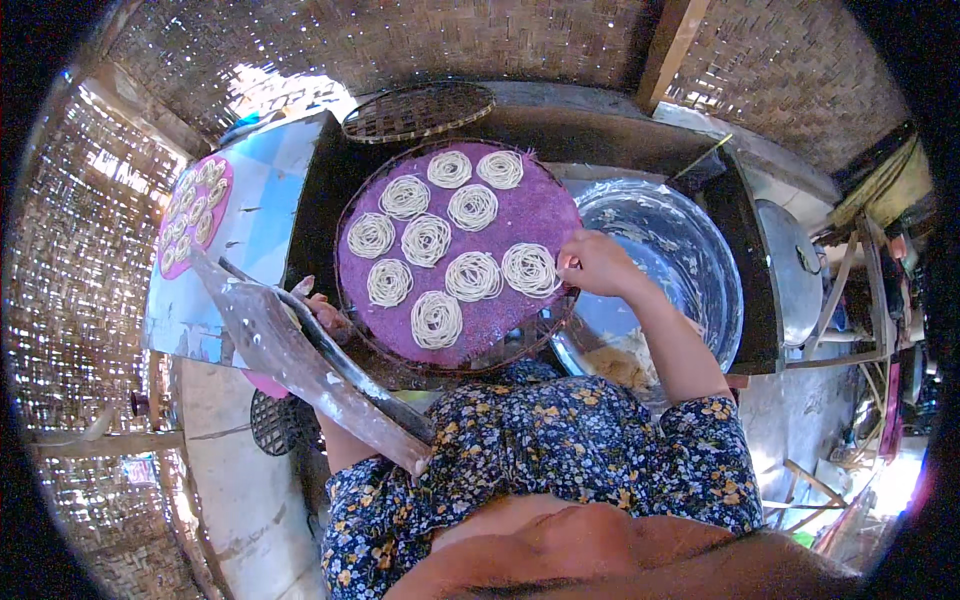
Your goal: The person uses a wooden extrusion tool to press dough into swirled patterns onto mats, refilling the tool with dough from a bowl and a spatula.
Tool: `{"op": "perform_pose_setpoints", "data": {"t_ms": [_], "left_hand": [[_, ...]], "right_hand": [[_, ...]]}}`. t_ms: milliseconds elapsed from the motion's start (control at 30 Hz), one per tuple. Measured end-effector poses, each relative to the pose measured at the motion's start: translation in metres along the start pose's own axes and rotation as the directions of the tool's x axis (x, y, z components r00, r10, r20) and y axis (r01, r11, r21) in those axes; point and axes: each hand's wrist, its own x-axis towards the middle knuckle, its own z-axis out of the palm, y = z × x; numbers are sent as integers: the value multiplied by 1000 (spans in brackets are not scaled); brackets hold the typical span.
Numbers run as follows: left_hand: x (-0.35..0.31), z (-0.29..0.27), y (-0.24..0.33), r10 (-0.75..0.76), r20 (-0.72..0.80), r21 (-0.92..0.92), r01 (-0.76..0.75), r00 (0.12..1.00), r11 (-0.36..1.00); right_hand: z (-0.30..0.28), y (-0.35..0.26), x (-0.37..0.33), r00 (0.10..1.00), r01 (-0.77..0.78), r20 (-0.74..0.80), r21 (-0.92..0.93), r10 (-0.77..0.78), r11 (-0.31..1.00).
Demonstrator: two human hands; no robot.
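Observation:
A long, pale-smeared wooden press (pixel 315 355) with two arms slants across my left side, its near end close to my chest. Behind its middle, the curled fingers of my left hand (pixel 328 318) show in part, closed on the press; the palm is hidden. My right hand (pixel 600 265) is at the right rim of a round tray lined with purple mesh (pixel 515 215). Its fingertips are pinched together by a coiled noodle nest (pixel 531 271); whether they hold a strand is too small to tell. Several similar pale nests lie flat on the tray.
Under my right forearm stands a wide metal basin (pixel 715 270) smeared with batter. To the left, a blue-and-white table (pixel 265 215) bears a pink round tray (pixel 165 262) of nests. A woven tray (pixel 418 110) lies behind; a large metal lid (pixel 800 275) stands at right.

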Motion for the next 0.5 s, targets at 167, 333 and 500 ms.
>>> {"op": "perform_pose_setpoints", "data": {"t_ms": [167,333,500], "left_hand": [[1,-17,0,-21,32,-169,26,999,985],[10,-31,-8,193,163,277,-232,968,932],[16,-61,-12,74,374,70,-108,924,992]], "right_hand": [[-10,-1,-1,999,-34,-6,317,38,948],[-4,2,4,982,-116,-90,399,165,910],[1,4,8,984,-93,-87,491,155,866]]}}
